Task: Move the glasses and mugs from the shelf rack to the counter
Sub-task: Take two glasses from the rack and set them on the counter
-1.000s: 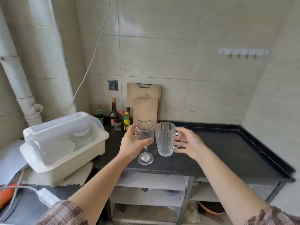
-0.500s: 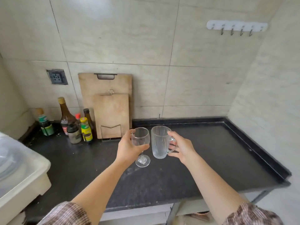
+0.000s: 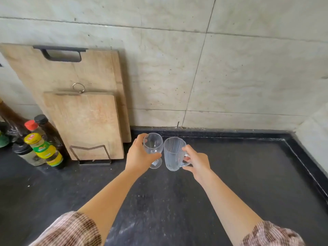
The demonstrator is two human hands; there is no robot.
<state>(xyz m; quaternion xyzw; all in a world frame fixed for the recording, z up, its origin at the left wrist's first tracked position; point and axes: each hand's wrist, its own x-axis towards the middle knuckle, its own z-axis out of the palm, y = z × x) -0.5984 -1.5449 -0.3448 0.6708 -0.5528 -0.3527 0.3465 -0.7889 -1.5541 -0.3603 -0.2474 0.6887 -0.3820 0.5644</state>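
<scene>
My left hand [image 3: 137, 156] grips the bowl of a clear stemmed wine glass [image 3: 154, 143], its foot low over the black counter [image 3: 230, 174]. Right beside it, my right hand [image 3: 197, 161] holds a ribbed clear glass mug [image 3: 173, 154] by its handle. Glass and mug are upright and nearly touching, near the back of the counter. Whether their bases rest on the counter I cannot tell. The shelf rack is out of view.
Two wooden cutting boards [image 3: 85, 125] lean on the tiled wall in a wire stand, left of the wine glass. Several sauce bottles [image 3: 44, 150] stand at the far left. A raised black rim [image 3: 305, 167] borders the counter at the back and right.
Both hands carried the wine glass and mug forward and down toward the back of the counter. The view closed in; the white dish bin and shelves dropped out of sight.
</scene>
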